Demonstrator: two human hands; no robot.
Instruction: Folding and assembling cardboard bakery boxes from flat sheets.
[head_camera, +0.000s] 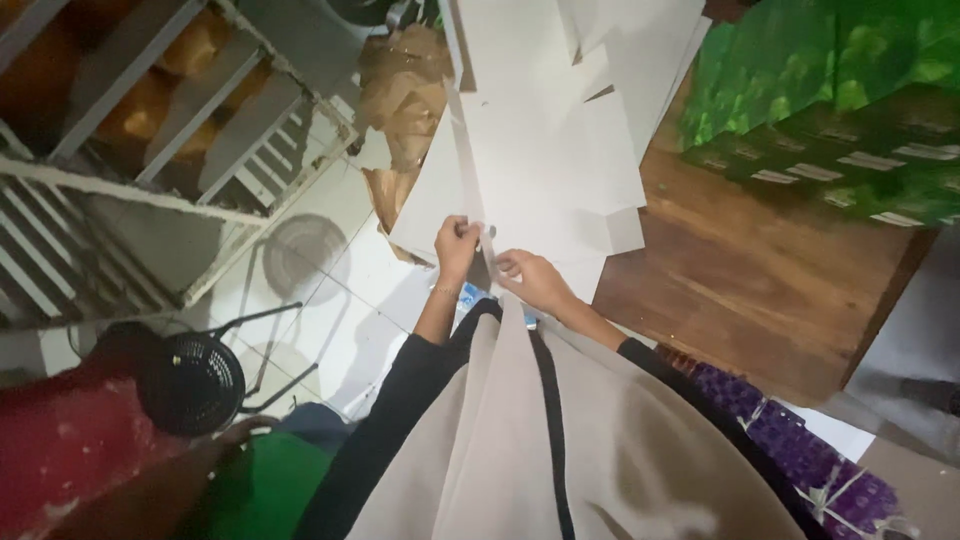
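Two hands at work: both meet at the near edge of a stack of white card sheets, seen from the head camera.
Left hand: fingers curled and pinched on the lower edge of the sheets; a thin bracelet shows at the wrist.
Right hand: fingers bent, fingertips pressed on the same edge, just beside the left hand; the two hands are nearly touching.
Small item between hands: a short pale piece shows at the edge where the fingers meet; too small to tell what it is.
Sheets, position: lying overlapped and fanned on the wooden table, reaching from the far edge of view down to the hands; the left part overhangs the table's side.
Table, right side: stacked green printed packs at the far right corner, apart from the sheets.
Sleeves: black, over a beige garment with a dark stripe.
Floor, left: white tiles; a metal rack; a black mesh basket near it.
Behind sheets: crumpled brown paper, partly hidden.
Lower right: purple patterned packs.
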